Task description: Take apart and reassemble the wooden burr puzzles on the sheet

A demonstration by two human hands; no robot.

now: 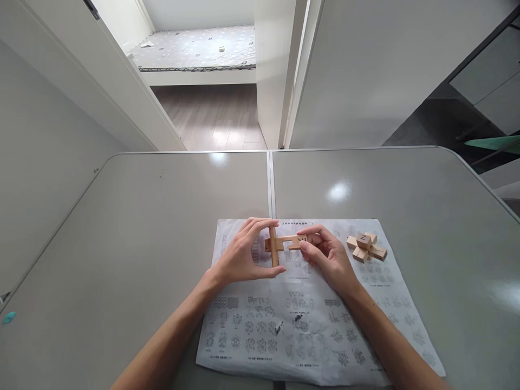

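Observation:
My left hand (pixel 247 252) grips an upright wooden puzzle piece (pixel 273 246) by its two ends, thumb below and fingers above. In my right hand (pixel 327 252) a notched wooden puzzle piece (pixel 290 242) with dark marks lies pinched between thumb and fingers. The notched piece runs crosswise and meets the upright piece near its middle, its far end showing on the left side. Whether the two are locked together I cannot tell. Right of my right hand, a cross-shaped wooden puzzle (pixel 364 241) of several interlocked pieces sits on the printed sheet.
A large printed sheet (pixel 300 349) with rows of small diagrams and two small torn spots lies under my hands. It rests on a grey folding table (pixel 142 244) with a centre seam. Beyond the table are a doorway and a low bed (pixel 199 49). A teal object (pixel 8 317) lies far left.

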